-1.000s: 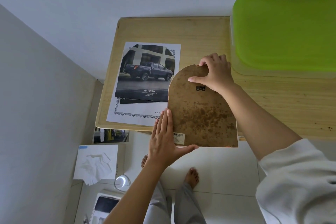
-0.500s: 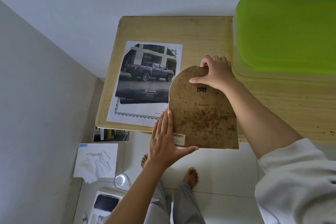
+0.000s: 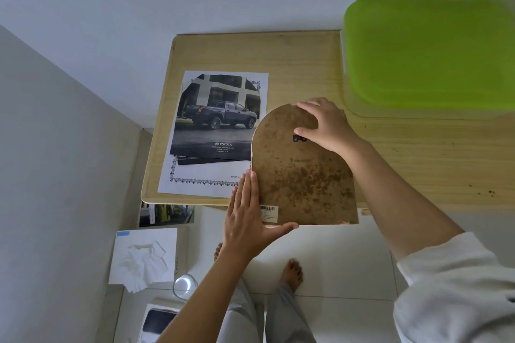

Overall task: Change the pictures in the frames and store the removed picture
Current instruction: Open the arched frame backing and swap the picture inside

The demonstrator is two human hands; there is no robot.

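An arched picture frame (image 3: pixel 302 175) lies face down on the wooden table (image 3: pixel 278 64), its brown stained back up, its lower edge past the table's front. My left hand (image 3: pixel 248 220) holds the frame's lower left corner, straight fingers along the left side and thumb under the bottom edge. My right hand (image 3: pixel 324 122) rests on the arched top, fingers curled over the rim near a small black hanger (image 3: pixel 299 138). To the left lies an arch-cut truck picture (image 3: pixel 217 117) on a white bordered sheet (image 3: pixel 206 178).
A green-lidded plastic box (image 3: pixel 429 56) stands on the table at the back right. Below the table's left side are a tissue box (image 3: pixel 145 256), a photo print (image 3: pixel 165 214) and a small device on the floor. A wall runs along the left.
My right hand's fingers have shifted slightly on the frame's arched top, the thumb now next to the hanger. The frame and my left hand stay put.
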